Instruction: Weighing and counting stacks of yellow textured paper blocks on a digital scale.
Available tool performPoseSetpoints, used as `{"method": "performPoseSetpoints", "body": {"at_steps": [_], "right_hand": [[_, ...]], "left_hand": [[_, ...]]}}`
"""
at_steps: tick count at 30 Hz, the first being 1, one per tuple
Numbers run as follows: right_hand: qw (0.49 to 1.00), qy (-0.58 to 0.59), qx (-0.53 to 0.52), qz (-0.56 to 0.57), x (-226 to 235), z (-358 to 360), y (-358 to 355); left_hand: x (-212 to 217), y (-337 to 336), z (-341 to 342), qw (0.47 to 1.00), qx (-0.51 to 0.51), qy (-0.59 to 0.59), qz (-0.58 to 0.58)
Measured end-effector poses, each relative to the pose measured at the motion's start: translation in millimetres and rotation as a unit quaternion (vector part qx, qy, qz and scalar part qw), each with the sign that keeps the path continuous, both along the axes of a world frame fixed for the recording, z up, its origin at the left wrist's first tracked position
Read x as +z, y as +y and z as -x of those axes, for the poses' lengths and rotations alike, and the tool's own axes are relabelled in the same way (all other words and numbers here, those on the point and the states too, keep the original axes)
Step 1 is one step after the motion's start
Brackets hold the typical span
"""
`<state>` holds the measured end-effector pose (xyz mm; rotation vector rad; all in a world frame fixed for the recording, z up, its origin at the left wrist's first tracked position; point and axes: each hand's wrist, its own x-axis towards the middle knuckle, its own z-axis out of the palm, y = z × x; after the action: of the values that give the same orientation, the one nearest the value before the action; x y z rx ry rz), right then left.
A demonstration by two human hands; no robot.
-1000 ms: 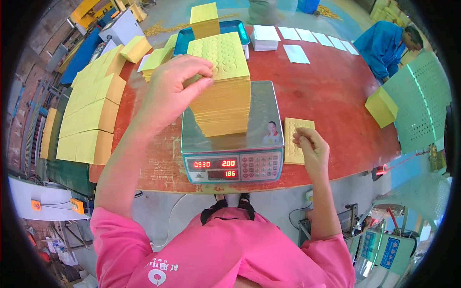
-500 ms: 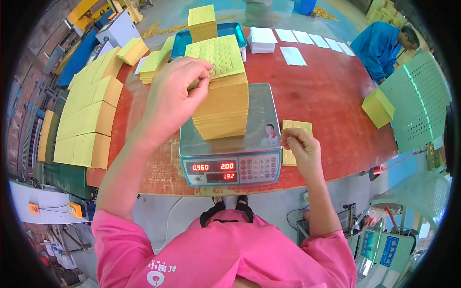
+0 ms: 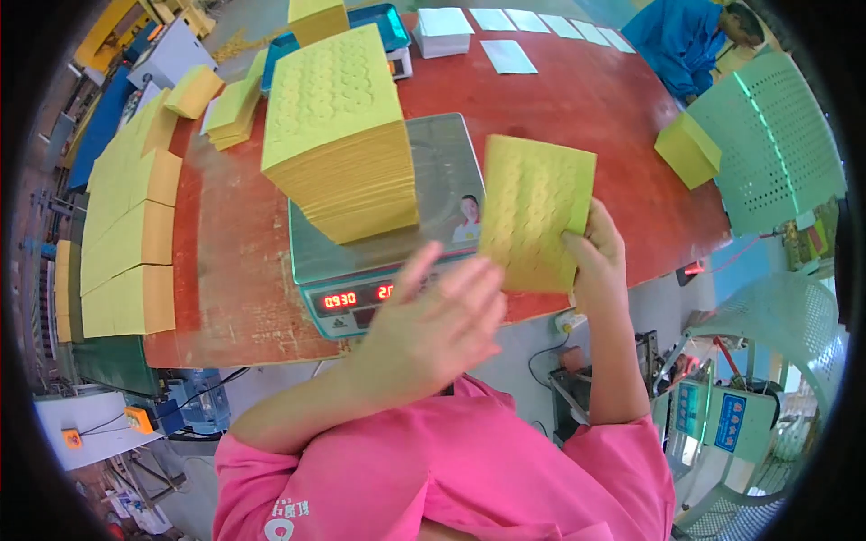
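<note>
Your right hand (image 3: pixel 597 261) pinches thin bundle of yellow sheets (image 3: pixel 536 212), held upright just right of scale (image 3: pixel 383 270). Your left hand (image 3: pixel 433 329) loosely spread, empty, hovering before scale display. Tall yellow stack (image 3: pixel 343 135) sits on scale pan, on red desk (image 3: pixel 577 99).

Pink short-sleeved shirt, bare forearms

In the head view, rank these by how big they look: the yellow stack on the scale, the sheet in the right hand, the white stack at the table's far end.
1. Yellow stack on the scale.
2. Sheet in the right hand; it is nearer the camera, so this is unsure.
3. White stack, farthest away.
</note>
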<state>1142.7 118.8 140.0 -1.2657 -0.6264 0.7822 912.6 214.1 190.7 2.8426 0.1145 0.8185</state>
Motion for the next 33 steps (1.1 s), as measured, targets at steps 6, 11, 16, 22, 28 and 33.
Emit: {"method": "performPoseSetpoints", "body": {"at_steps": [6,11,16,22,28,33], "right_hand": [[0.994,0.025,-0.070,0.083,-73.8,-71.1,-27.3],[0.991,0.050,-0.027,0.119,-80.5,-68.8,-11.2],[0.986,-0.011,0.009,0.166,-105.2,-71.3,6.7],[0.974,-0.133,-0.011,0.183,-135.3,-74.4,12.6],[0.952,-0.216,-0.021,0.218,-118.9,-78.4,12.2],[0.865,-0.335,-0.043,0.372,-100.7,-63.6,16.2]], "left_hand": [[-49.1,15.5,82.5,0.948,0.161,0.037,0.272],[-80.1,-12.6,139.9,0.845,0.297,0.034,0.443],[-81.8,-19.5,161.4,0.817,0.377,-0.028,0.435],[-87.8,-31.4,179.9,0.793,0.429,-0.031,0.431],[-86.2,-33.7,169.7,0.803,0.407,-0.041,0.434],[-84.1,-29.2,173.2,0.802,0.414,-0.034,0.428]]}}
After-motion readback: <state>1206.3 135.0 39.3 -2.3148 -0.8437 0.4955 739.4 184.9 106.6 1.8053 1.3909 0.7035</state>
